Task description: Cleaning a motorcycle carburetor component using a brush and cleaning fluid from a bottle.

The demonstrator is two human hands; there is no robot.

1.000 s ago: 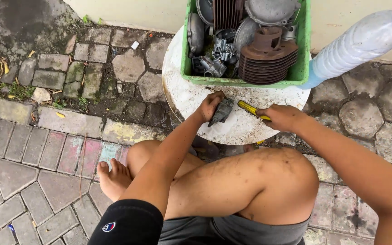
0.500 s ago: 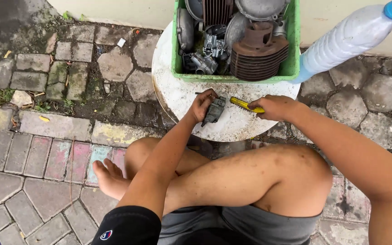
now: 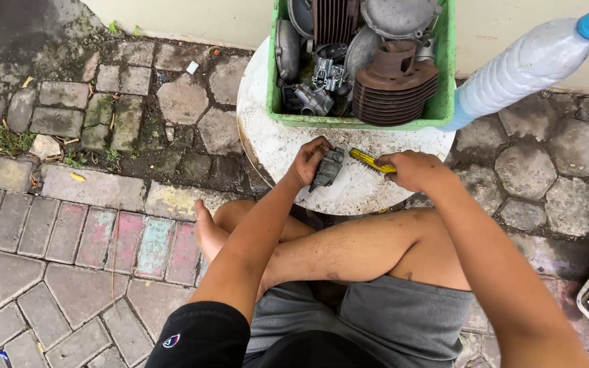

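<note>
Left hand (image 3: pixel 310 161) grips the grey metal part (image 3: pixel 327 168); right hand (image 3: pixel 412 170) beside it clasps a yellow-handled tool (image 3: pixel 371 161)

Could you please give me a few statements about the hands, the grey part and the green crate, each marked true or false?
1. The left hand holds a small grey metal part on the round white table. True.
2. The right hand holds a red hammer. False: its grip is on a yellow-handled tool pointed at the grey part.
3. The green crate sits on the table and holds finned engine cylinders and other metal parts. True.
4. The plastic bottle has a green cap and lies inside the crate. False: its cap is blue, and it lies outside the crate, to its right.
5. The person is wearing boots. False: the visible foot is bare.
</note>
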